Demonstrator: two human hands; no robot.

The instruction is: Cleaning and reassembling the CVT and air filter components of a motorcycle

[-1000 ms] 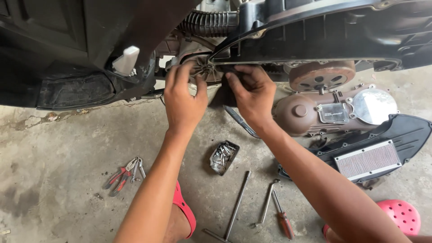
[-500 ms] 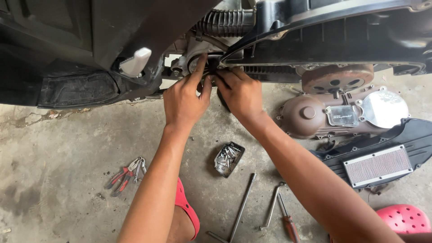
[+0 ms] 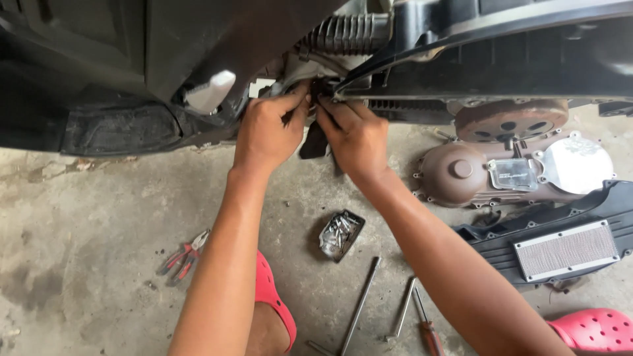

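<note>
Small dark part (image 3: pixel 321 88) sits in the scooter's engine opening under the ribbed black rubber hose (image 3: pixel 343 33); shape hard to make out. Left hand (image 3: pixel 267 132) and right hand (image 3: pixel 353 135) meet on it, fingers curled tight, exact grip hidden. Black tray of bolts (image 3: pixel 341 234) lies on the concrete floor (image 3: pixel 86 224) below. Since half a second ago, both hands sit closer together, further into the opening.

Bolt tray (image 3: pixel 341 234) on floor (image 3: pixel 99 217), pliers (image 3: pixel 183 258) left, cover (image 3: pixel 514 173) right.
</note>
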